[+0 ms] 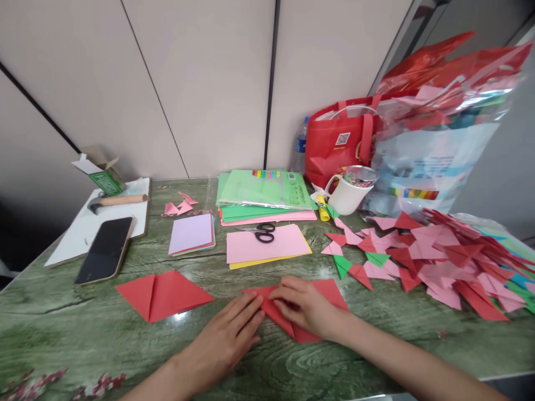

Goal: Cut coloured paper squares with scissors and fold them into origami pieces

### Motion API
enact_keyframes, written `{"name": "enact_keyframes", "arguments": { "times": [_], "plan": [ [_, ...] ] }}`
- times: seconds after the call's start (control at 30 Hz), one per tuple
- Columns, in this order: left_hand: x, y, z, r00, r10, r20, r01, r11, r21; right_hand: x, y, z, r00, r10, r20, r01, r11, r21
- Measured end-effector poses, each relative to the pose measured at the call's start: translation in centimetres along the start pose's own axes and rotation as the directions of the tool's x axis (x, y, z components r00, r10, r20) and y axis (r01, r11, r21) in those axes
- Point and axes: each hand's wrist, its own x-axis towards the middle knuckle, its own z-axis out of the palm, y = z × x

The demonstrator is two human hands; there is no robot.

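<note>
A red paper sheet (330,292), partly folded, lies on the green marbled table (62,323) near the front edge. My left hand (228,340) rests flat on the table with its fingertips at the sheet's left corner. My right hand (303,306) presses down on the middle of the sheet, fingers bent along a fold. Left of both hands lies a second folded red paper (163,294), untouched.
A big heap of folded red, pink and green triangles (438,256) fills the right side. Behind are pink and yellow sheets with scissors (261,232), a paper stack (265,195), a white mug (349,192), a glue stick (321,207), a red bag (338,145). Phone (106,249) and hammer (117,200) lie left.
</note>
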Motion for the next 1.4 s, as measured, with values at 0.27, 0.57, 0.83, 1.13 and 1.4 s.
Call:
{"name": "enact_keyframes", "arguments": {
  "times": [0.27, 0.57, 0.83, 1.13, 1.4],
  "plan": [
    [0.0, -0.1, 0.3, 1.0, 0.01, -0.006, -0.011, 1.0, -0.009, -0.2, -0.4, -1.0, 0.993, 0.002, 0.115, 0.029, 0.962, -0.271],
    [0.1, -0.1, -0.4, 0.997, 0.068, 0.048, -0.07, 0.996, 0.047, -1.3, 0.4, -0.8, 0.994, 0.016, 0.107, 0.002, 0.986, -0.169],
    [0.4, -0.1, -1.1, 0.991, 0.087, 0.102, -0.098, 0.989, 0.107, -1.5, 0.7, -0.2, 0.999, 0.003, 0.053, 0.005, 0.988, -0.152],
    [0.1, 0.0, -0.8, 0.991, 0.079, 0.111, -0.089, 0.992, 0.091, -1.3, 0.5, -0.4, 0.997, 0.031, 0.067, -0.021, 0.99, -0.14],
    [0.0, 0.1, -0.9, 0.991, 0.068, 0.119, -0.08, 0.992, 0.096, -1.5, 0.7, -0.3, 0.996, 0.049, 0.075, -0.039, 0.991, -0.129]
  ]
}}
